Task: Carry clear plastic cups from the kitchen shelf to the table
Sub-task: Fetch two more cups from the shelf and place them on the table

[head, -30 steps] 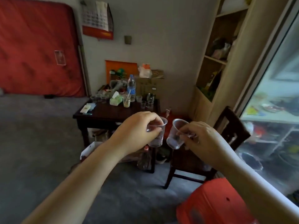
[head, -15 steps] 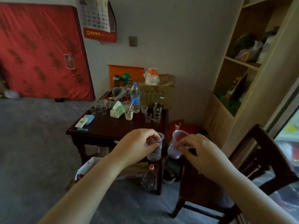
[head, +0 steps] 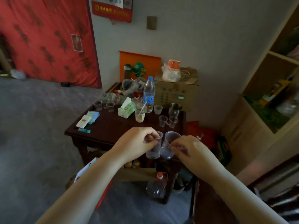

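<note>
Forearms reach in from the near edge, both bare. At their ends the hands meet over the near edge of the table point(head: 103, 126). The left hand point(head: 134, 143) pinches the rim of one clear plastic cup point(head: 153, 149) between thumb and fingers, upright. The right hand point(head: 192, 149) grips a second clear cup point(head: 168, 146) by its rim, tilted with its mouth toward the left; the two cups touch side by side.

Below them, on the floor by the table leg, stands a plastic bottle with a red cap point(head: 157, 186).

Farther out on the dark table top, two small clear cups point(head: 167, 121) sit at the right, with a metal mug point(head: 174, 109) just behind them. A cup holding a straw point(head: 140, 113) stands mid-table beside a green tissue pack point(head: 126, 108). Three more clear cups point(head: 104, 105) cluster at the far left. A water bottle point(head: 149, 94) rises toward the far side, next to a cardboard box point(head: 176, 94) against the wall.
</note>
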The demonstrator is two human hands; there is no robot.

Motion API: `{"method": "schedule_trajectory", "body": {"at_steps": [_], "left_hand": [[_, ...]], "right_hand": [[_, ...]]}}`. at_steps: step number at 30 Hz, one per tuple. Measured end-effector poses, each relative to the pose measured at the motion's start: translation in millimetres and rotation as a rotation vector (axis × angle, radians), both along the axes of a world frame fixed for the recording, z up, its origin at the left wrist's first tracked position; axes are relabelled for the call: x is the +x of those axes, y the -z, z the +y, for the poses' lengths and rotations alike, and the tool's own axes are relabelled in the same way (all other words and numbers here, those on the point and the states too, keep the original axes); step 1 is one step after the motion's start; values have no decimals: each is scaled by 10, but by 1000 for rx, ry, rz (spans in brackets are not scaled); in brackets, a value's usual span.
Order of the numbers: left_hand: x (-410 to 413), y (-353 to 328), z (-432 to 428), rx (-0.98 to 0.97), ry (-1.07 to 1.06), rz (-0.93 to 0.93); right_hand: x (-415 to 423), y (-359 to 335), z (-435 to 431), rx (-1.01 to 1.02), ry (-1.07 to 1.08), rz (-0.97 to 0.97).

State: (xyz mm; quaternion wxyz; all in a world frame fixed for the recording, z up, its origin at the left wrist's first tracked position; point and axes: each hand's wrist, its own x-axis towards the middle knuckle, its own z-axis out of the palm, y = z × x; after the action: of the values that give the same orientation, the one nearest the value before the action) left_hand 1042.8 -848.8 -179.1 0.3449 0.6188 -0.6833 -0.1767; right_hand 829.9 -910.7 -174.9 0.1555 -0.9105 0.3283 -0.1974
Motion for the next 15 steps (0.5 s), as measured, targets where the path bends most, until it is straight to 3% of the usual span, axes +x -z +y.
{"method": "schedule_trajectory", "body": {"at_steps": [7,15], "left_hand": [[562,242,-852,-4,27,17],[670,579,-1698,109,45,-58]], "right_hand": [[603,218,-701,18,48,-26],[725,556,-1422,44,102,20]]}}
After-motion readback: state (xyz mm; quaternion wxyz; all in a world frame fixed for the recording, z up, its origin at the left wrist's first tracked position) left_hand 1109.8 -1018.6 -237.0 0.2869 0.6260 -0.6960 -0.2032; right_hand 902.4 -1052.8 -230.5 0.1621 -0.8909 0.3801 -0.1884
